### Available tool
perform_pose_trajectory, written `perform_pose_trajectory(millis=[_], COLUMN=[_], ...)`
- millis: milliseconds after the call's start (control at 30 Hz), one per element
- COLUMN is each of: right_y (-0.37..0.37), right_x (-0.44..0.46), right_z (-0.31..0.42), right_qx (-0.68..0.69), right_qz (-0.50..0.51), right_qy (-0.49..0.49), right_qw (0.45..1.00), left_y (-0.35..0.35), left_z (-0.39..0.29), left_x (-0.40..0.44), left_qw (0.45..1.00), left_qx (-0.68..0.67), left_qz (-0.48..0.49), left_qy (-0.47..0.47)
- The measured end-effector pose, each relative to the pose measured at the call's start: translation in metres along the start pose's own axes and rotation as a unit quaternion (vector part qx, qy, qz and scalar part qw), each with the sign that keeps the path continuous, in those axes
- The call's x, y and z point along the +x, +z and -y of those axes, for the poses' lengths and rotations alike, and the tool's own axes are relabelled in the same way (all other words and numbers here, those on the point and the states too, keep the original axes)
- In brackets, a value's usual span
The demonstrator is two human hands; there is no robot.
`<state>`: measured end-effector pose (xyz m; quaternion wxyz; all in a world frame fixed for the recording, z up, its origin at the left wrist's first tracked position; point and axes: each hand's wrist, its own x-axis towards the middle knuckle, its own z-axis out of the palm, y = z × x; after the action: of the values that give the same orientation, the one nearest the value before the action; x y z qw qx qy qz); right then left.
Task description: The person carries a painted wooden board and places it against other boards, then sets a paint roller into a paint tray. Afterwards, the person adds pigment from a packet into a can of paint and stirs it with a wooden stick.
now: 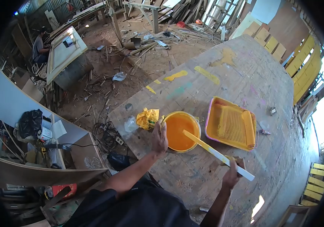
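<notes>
A round bucket of orange-yellow paint [176, 130] stands on the worn wooden table [192, 181]. My left hand [159, 138] grips the bucket's left rim. In my right hand [234, 170] is a long, flat white stick [217, 154], its yellow-coated end dipping into the paint. My right fingers are closed round the stick near its upper end. To the right of the bucket sits a paint tray [228, 123] coated in yellow, with a paint roller [249, 128] lying along its right side. A crumpled yellow wrapper [147, 118] lies just left of the bucket.
Clear plastic [131, 124] lies near the table's left edge. A small metal piece [272, 110] rests right of the tray. Left are an open cabinet [71, 132] and tangled cables [109, 132]. A person [40, 47] sits at a far panel. Yellow boards [305, 68] lean at right.
</notes>
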<state>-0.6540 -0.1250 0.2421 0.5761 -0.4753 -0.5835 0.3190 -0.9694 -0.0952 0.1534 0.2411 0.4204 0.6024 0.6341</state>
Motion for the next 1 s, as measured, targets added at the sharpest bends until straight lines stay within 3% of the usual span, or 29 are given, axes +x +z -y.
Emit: perform_pose_trajectory(millis=[67, 100, 133, 200, 233, 367, 500, 633, 700, 800, 833, 900, 967, 1000], right_y=[-0.001, -0.008, -0.013, -0.007, -0.011, 0.052, 0.151, 0.28, 0.348, 0.404, 0.417, 0.429, 0.425, 0.427], right_x=[-0.001, -0.001, -0.006, -0.002, -0.003, 0.055, 0.154, 0.226, 0.241, 0.236, 0.23, 0.223, 0.218, 0.216], right_z=[0.002, -0.013, -0.027, -0.029, -0.042, -0.024, -0.004, -0.062, -0.091, -0.165, -0.177, -0.212, -0.231, -0.228], right_qx=[0.212, 0.256, 0.255, 0.345, 0.367, 0.378, 0.474, 0.488, 0.396, 0.375, 0.346, 0.312, 0.364, 0.361], right_qz=[-0.113, -0.138, -0.14, -0.26, -0.208, -0.192, -0.108, 0.003, -0.065, -0.037, -0.062, -0.085, -0.093, -0.095], right_qy=[0.128, 0.183, 0.18, 0.321, 0.34, 0.337, 0.314, 0.324, 0.419, 0.445, 0.484, 0.524, 0.617, 0.618], right_qw=[0.962, 0.939, 0.94, 0.843, 0.841, 0.84, 0.816, 0.81, 0.815, 0.812, 0.801, 0.788, 0.692, 0.691], left_y=[-0.005, -0.006, -0.006, -0.014, -0.019, -0.04, -0.047, -0.062, -0.068, -0.081, -0.083, -0.092, -0.094, -0.092], left_z=[0.003, 0.004, 0.005, -0.006, -0.012, -0.022, -0.002, 0.005, 0.019, 0.018, 0.016, 0.008, 0.016, 0.022], left_x=[-0.006, -0.005, -0.003, 0.003, 0.005, 0.02, 0.031, 0.05, 0.059, 0.074, 0.075, 0.082, 0.083, 0.08], left_qw=[1.0, 0.998, 0.994, 0.996, 0.991, 0.975, 0.967, 0.941, 0.913, 0.876, 0.891, 0.878, 0.865, 0.864], left_qx=[-0.016, -0.052, -0.09, -0.051, -0.059, -0.075, -0.1, -0.087, -0.08, -0.122, -0.16, -0.165, -0.141, -0.142], left_qz=[0.001, 0.016, 0.029, 0.04, 0.058, 0.102, 0.14, 0.23, 0.292, 0.35, 0.327, 0.339, 0.367, 0.367], left_qy=[-0.006, -0.029, -0.053, -0.067, -0.101, -0.182, -0.187, -0.233, -0.274, -0.308, -0.271, -0.295, -0.311, -0.314])
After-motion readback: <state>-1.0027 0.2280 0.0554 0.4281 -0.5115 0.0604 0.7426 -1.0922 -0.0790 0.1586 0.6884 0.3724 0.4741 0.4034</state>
